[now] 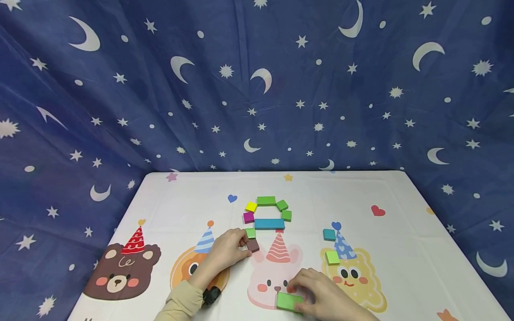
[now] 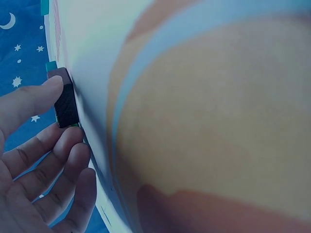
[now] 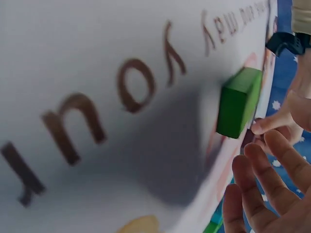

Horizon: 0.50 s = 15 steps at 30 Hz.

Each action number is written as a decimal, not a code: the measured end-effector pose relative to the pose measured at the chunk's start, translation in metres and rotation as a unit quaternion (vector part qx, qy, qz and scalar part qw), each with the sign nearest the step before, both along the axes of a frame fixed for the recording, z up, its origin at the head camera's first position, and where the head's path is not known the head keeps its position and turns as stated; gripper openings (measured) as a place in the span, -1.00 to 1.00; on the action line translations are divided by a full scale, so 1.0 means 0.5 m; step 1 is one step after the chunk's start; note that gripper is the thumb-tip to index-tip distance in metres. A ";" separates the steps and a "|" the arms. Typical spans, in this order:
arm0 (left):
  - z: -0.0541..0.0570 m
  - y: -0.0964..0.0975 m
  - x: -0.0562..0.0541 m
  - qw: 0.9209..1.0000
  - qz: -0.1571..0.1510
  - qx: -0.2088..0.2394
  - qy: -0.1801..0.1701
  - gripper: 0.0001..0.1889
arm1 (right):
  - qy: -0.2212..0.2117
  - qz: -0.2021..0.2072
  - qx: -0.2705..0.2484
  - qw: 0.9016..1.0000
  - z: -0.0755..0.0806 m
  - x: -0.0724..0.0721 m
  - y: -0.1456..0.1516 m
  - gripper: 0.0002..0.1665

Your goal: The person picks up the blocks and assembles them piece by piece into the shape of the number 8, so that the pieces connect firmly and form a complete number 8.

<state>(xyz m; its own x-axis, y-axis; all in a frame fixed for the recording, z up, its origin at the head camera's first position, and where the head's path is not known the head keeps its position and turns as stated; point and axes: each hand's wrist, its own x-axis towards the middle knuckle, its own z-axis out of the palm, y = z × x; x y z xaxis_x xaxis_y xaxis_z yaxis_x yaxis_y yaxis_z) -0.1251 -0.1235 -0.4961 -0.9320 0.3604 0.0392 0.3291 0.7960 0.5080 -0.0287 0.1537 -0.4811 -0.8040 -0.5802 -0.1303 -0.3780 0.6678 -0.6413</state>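
Note:
In the head view my left hand (image 1: 228, 248) pinches a small brown block (image 1: 252, 245), just below a light green block (image 1: 250, 233). The left wrist view has the thumb pressed on one side of this dark block (image 2: 67, 99) and fingertips at its lower end. My right hand (image 1: 317, 292) is beside a long green block (image 1: 290, 302) on the pink rabbit print. In the right wrist view its fingers are spread and relaxed, apart from the green block (image 3: 239, 103). Above the left hand, a long blue block (image 1: 269, 224) closes the bottom of a ring of blocks.
Around the ring lie a green bar (image 1: 266, 201), a yellow block (image 1: 251, 207), a magenta block (image 1: 248, 217) and two small green blocks (image 1: 286, 216). To the right, a teal block (image 1: 329, 235) and a lime block (image 1: 332, 257) lie on the white tablecloth (image 1: 417, 267).

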 end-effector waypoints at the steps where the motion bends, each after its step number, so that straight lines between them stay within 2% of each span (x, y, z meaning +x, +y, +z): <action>1: 0.000 0.000 0.000 1.000 0.000 0.000 0.000 -0.74 | -0.017 -0.001 0.005 1.000 -0.001 0.000 -0.001 -0.67; 3: 0.000 -0.001 0.000 1.000 0.000 0.000 0.000 -0.74 | -0.047 -0.003 0.020 0.999 -0.003 0.000 -0.003 -0.63; 5: 0.001 -0.001 0.001 1.000 -0.001 0.001 0.000 -0.74 | -0.052 0.002 0.031 0.998 -0.006 0.001 -0.004 -0.60; 15: 0.006 -0.001 0.002 1.000 -0.001 0.005 -0.001 -0.75 | -0.041 0.006 0.066 0.997 -0.008 0.003 -0.014 -0.56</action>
